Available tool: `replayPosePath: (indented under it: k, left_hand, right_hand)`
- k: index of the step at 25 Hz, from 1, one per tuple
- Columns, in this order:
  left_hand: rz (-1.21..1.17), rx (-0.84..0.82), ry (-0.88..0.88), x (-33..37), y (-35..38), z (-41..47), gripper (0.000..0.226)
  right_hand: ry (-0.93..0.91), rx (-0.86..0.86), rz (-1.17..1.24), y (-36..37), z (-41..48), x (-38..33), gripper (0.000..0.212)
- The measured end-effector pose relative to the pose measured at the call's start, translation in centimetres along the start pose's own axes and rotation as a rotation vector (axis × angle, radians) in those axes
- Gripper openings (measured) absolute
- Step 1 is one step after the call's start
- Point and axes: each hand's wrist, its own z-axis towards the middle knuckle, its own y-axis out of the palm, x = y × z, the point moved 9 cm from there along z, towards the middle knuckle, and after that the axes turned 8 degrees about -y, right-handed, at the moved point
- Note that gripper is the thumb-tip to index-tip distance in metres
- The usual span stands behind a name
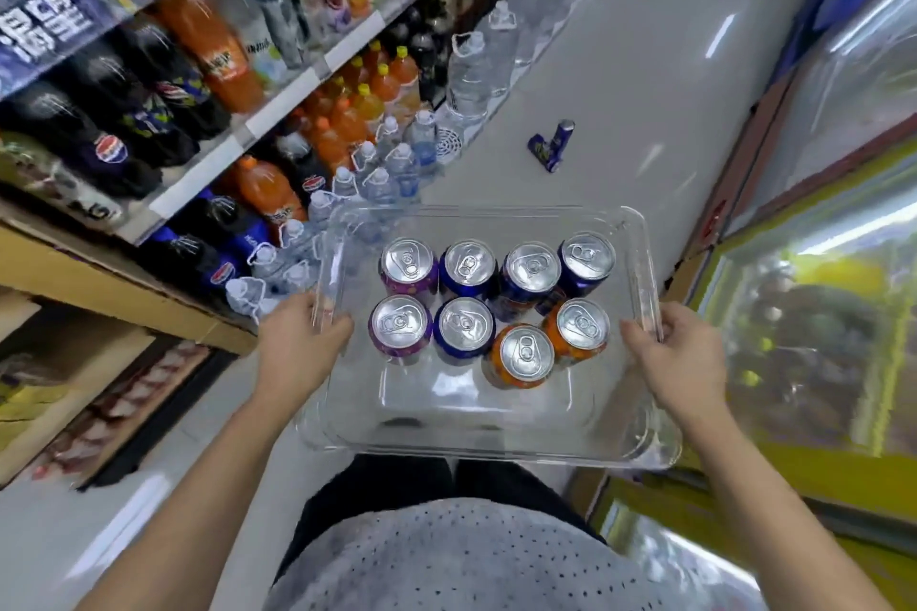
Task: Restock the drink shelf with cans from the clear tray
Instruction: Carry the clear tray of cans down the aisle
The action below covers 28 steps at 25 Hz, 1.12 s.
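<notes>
I carry a clear plastic tray (476, 422) in front of my body, above the aisle floor. My left hand (297, 342) grips its left rim and my right hand (680, 352) grips its right rim. Several upright cans stand in the tray's far half in two rows: two purple cans (399, 330) on the left, blue cans (464, 327) in the middle and at the far right, two orange cans (521, 355) at the near right. The drink shelf (208, 184) runs along my left, filled with cola and orange soda bottles.
Two blue cans (553, 146) are on the floor ahead, one lying, one upright. Large water jugs (469, 77) and small water bottles (397, 169) line the shelf's foot. Glass-topped freezers (818, 288) stand on the right. A cardboard-edged display (99, 293) sits at the near left.
</notes>
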Motion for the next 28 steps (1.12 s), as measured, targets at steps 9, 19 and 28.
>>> replayPosePath:
  k: [9,19,28]
  left_hand:
    - [-0.091,0.107,-0.167,12.4,11.5,14.6,0.031]
    - [-0.141,0.241,-0.461,17.0,19.0,24.4,0.026]
    - [-0.186,0.344,-0.777,10.5,29.6,27.9,0.022]
  right_hand:
    - [-0.196,-0.083,-0.168,3.3,29.8,1.7,0.025]
    - [-0.424,-0.389,-0.007,14.3,54.1,-1.3,0.031]
    - [-0.646,-0.615,0.013,31.1,61.8,0.5,0.034]
